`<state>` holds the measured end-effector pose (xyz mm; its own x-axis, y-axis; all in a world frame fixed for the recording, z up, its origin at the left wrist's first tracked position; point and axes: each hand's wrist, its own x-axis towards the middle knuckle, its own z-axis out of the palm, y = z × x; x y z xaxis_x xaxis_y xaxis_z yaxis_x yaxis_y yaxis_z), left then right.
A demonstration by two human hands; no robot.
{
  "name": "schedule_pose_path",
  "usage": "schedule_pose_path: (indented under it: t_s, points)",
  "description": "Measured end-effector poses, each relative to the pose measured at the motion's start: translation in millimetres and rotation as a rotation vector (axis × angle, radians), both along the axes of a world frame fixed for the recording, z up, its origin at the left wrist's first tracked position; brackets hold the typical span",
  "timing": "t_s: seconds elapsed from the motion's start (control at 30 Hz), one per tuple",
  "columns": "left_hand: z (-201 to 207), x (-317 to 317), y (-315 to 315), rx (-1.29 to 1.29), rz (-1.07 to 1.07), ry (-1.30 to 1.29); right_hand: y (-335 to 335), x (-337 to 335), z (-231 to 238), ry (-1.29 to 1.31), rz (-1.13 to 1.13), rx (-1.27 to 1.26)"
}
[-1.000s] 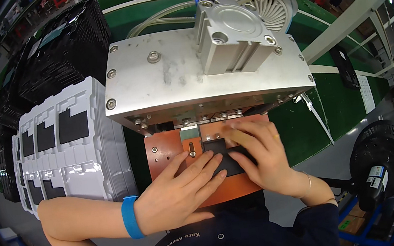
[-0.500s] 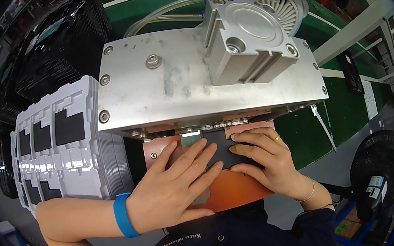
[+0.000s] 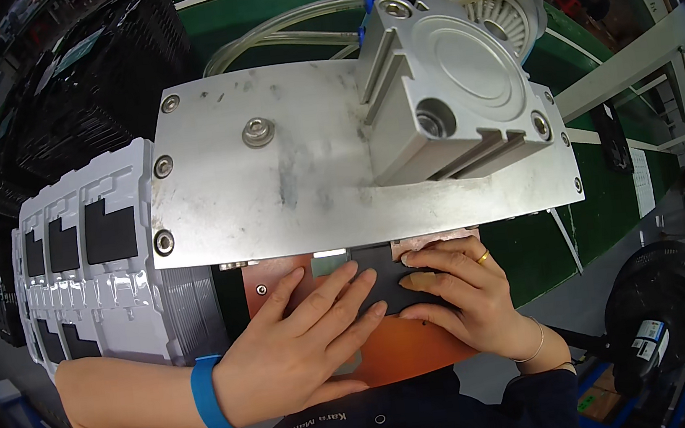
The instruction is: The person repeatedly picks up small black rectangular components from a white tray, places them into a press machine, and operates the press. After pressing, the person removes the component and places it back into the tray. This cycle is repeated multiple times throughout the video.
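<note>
A dark grey flat piece (image 3: 376,274) lies on an orange plate (image 3: 404,349), its far end running under the front edge of a silver metal press block (image 3: 333,206). My left hand (image 3: 298,346) rests flat with fingers spread, its fingertips on the left part of the piece. My right hand (image 3: 470,297) is bent around the piece's right near corner, thumb at the near edge and fingertips on the right side. A green patch (image 3: 331,263) and a copper-coloured strip (image 3: 438,238) show at the plate's far side. What lies beneath the block is hidden.
A square metal air cylinder (image 3: 464,90) tops the block, with clear hoses (image 3: 279,31) behind. At left stand stacked white trays (image 3: 156,286) holding black cut pieces, and black trays (image 3: 93,99) farther back. A black fan (image 3: 660,296) is at right. The bench (image 3: 533,251) is green.
The view has shifted, so the metal block looks larger and reaches lower, covering more of the plate's far side. Both hands keep nearly the same hold on the dark piece.
</note>
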<state>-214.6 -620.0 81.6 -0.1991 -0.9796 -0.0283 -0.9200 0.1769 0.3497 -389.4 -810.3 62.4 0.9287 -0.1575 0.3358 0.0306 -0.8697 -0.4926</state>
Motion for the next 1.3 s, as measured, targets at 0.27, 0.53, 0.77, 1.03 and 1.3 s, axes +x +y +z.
schedule_pose_path:
  t_s: [0.27,0.53,0.77,1.03,1.3]
  points:
    - [0.0,-1.1,-0.1,0.017,0.011,0.027,-1.3,-0.5,-1.5,0.016,0.0,0.019]
    - [1.4,-1.1,-0.7,0.027,0.014,0.034,-1.3,0.5,-0.6,0.009,0.002,0.015]
    - [1.0,-1.2,-1.2,0.01,0.015,0.033,-1.6,0.6,-1.2,0.007,-0.001,0.02]
    - [1.3,-1.1,-1.3,-0.008,0.004,0.037,-0.7,0.0,-1.9,-0.006,0.012,0.028]
    - [-2.9,-1.1,-0.3,-0.091,-0.002,0.014,-4.6,2.8,6.9,0.093,0.047,0.054]
